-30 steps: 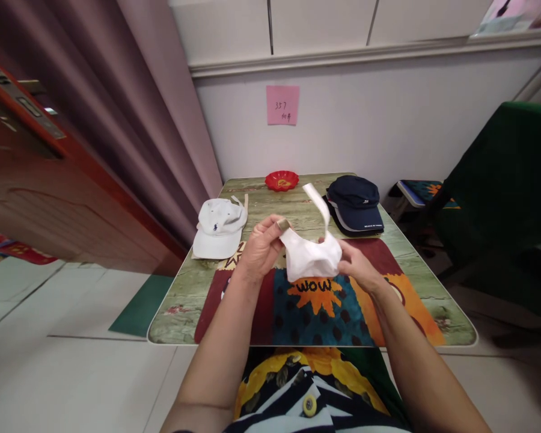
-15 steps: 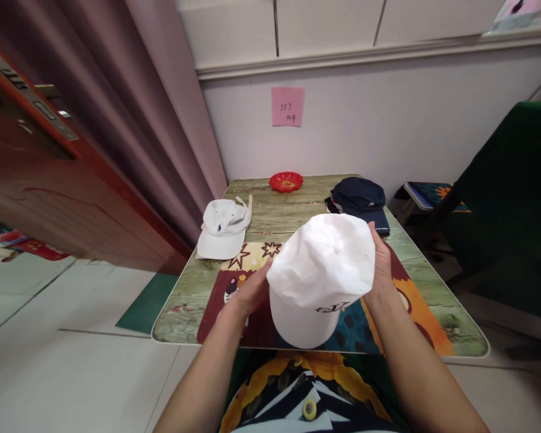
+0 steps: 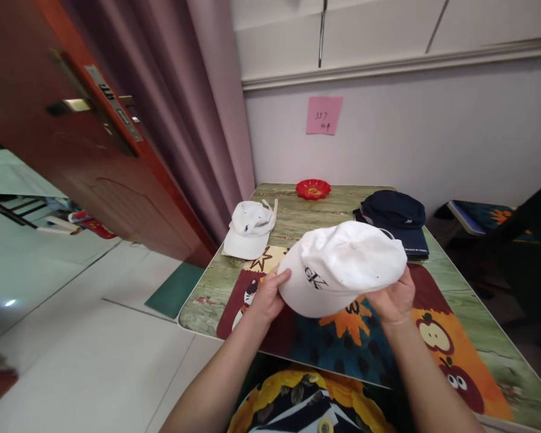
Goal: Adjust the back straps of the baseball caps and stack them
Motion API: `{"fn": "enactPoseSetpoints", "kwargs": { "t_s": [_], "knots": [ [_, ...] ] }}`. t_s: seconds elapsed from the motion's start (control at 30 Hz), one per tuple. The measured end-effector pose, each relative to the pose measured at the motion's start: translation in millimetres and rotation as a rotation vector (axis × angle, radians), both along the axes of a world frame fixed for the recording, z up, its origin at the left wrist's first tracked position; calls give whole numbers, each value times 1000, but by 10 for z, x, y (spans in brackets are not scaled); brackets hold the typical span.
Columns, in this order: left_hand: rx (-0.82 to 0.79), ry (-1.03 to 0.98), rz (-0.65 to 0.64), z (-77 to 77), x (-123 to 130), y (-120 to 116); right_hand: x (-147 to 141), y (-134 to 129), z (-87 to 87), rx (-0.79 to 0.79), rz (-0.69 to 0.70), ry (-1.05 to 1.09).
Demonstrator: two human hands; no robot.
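A white cap with dark lettering is held above the patterned mat, its brim toward the lower left. My left hand pinches the brim's left edge, thumb on top. At the cap's right side, my right hand supports it from below, its fingers partly hidden under the cap. Another white cap with a small dark logo lies on the table's left side. Dark blue caps lie at the right, partly behind the held cap.
A red scalloped dish sits at the back of the wooden-patterned table. Behind it, a pink note is on the wall. An open door and a curtain stand left. A dark chair is at the right.
The held cap has turned so its brim and lettering face lower left. My left hand now grips the brim, and my right hand is lower under the cap. The view has shifted left.
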State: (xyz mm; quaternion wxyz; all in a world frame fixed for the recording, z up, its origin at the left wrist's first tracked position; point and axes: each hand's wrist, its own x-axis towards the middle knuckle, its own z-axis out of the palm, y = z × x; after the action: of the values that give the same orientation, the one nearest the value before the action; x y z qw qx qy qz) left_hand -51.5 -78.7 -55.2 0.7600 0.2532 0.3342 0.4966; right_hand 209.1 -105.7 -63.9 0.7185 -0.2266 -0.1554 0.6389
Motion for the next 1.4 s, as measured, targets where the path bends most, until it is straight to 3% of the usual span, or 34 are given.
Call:
{"fn": "enactPoseSetpoints", "kwargs": {
  "t_s": [0.17, 0.23, 0.3, 0.43, 0.5, 0.6, 0.8, 0.97, 1.03, 1.1, 1.17, 1.3, 1.4],
  "knots": [
    [253, -50, 336, 527, -377, 647, -123, 37, 28, -56, 186, 89],
    [287, -52, 462, 625, -604, 901, -162, 41, -62, -107, 226, 149],
    [225, -19, 562, 583, -815, 1093, -185, 45, -168, -148, 246, 205],
    [-174, 200, 774, 239, -1084, 1258, -208, 64, -316, -181, 282, 266],
    [-253, 257, 840, 89, -1135, 1277, -218, 71, -355, -176, 299, 259],
    [-237, 272, 855, 6, -1153, 1302, -229, 69, -390, -167, 308, 230],
    [-182, 389, 819, 28, -1244, 1344, -223, 41, -424, -173, 310, 191],
    [-160, 702, 936, 81, -1345, 1251, -218, 36, -422, -149, 307, 175],
    [-47, 995, 991, 121, -1300, 1199, -232, 44, -408, -159, 305, 194],
    [147, 1392, 931, 137, -1193, 1162, -254, 56, -390, -167, 312, 205],
    [298, 1716, 738, 106, -1058, 1146, -271, 68, -371, -156, 323, 197],
    [277, 1954, 321, -43, -897, 1193, -260, 74, -334, -110, 320, 145],
    [216, 2000, 233, -93, -907, 1281, -184, 66, -296, -100, 284, 84]
  ]
}}
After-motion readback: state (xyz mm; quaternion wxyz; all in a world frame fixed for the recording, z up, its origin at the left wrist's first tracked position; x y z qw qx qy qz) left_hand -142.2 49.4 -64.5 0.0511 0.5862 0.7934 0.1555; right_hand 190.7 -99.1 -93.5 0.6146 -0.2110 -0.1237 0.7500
